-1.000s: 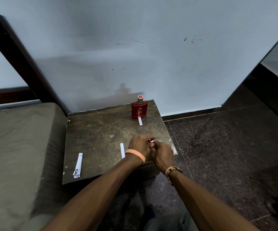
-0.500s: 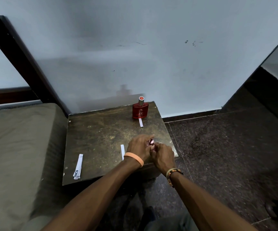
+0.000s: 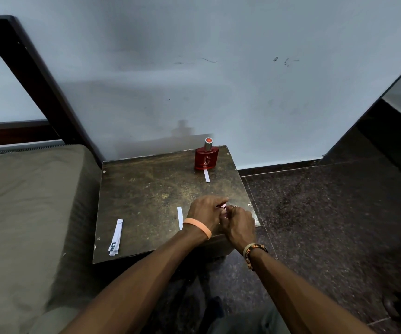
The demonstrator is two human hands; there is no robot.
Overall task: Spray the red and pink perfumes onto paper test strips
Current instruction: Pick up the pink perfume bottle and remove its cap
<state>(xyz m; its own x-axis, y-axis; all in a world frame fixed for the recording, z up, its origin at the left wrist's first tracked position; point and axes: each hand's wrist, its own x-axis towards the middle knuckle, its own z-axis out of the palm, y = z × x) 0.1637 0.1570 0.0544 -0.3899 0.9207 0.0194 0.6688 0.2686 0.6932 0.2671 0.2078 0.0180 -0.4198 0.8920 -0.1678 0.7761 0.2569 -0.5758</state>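
Observation:
A red perfume bottle (image 3: 206, 157) stands upright at the back right of a small dark table (image 3: 146, 189), with a white paper strip (image 3: 206, 175) lying just in front of it. Both hands meet over the table's front right corner. My left hand (image 3: 205, 214) and my right hand (image 3: 239, 224) both curl around a small pink perfume bottle (image 3: 222, 206), of which only a sliver shows between the fingers. A second white strip (image 3: 179, 217) lies flat just left of my left hand.
A white paper piece with printing (image 3: 115, 237) lies near the table's front left corner. An olive mattress (image 3: 21, 213) borders the table on the left. The wall rises right behind the table, and dark stone floor (image 3: 327, 225) spreads to the right.
The hands have stayed together at the front right corner with only small finger shifts around the pink bottle. The camera has tilted slightly.

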